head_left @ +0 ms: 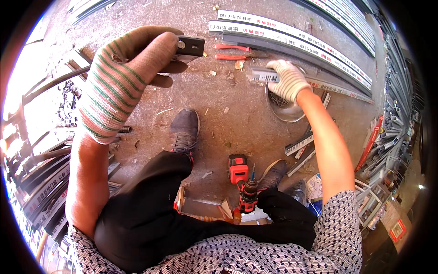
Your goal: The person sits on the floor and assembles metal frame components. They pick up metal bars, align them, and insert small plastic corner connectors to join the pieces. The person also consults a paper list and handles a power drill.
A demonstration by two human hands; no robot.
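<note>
My left hand, in a striped work glove, is raised at the upper left. Its thumb and fingers pinch a small dark metal bracket with a hole and a slot in it. My right hand, in a pale glove, closes round a grey metal profile near its end. The profile's printed face seems to run on to the right behind the hand. Below that hand stands a round metal bowl, partly hidden, with small metal pieces in it. Pliers with red handles lie between the two hands.
Long profiles with printed film lie across the far floor. A red and black cordless drill is between my feet, over an open cardboard box. Stacked profiles line the right side, and more fill the left.
</note>
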